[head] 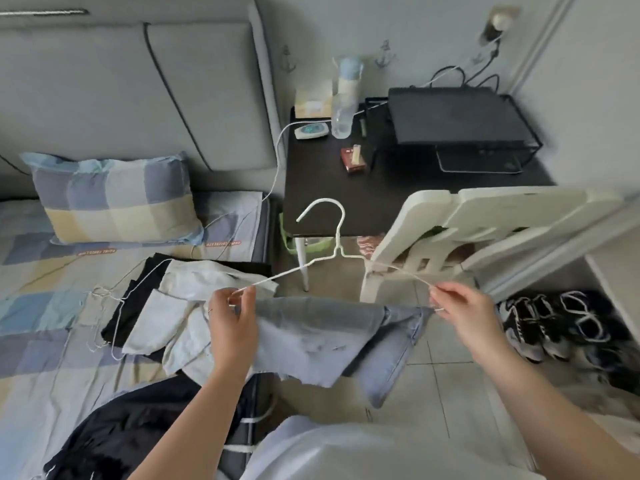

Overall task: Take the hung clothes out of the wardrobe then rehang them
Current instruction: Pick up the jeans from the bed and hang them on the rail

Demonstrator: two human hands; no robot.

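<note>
Nearest, at 7 o'clock, a dark garment (138, 431) lies on the bed (34, 358). Ahead, the left hand (232, 327) and right hand (464, 317) each pinch one end of a white wire hanger (338, 249) between thumb and fingertips, its hook pointing toward 12 o'clock. Jeans (311, 334) drape between the hands and sag toward the floor. At 9 o'clock, loose clothes (173, 292) and spare hangers (104, 296) lie on the bed. Shoes (554, 323) sit at 3 o'clock and a chair (450, 230) at 1 o'clock. Farther off stand a table (322, 188) at 12 and a pillow (114, 199) at 10.
</note>
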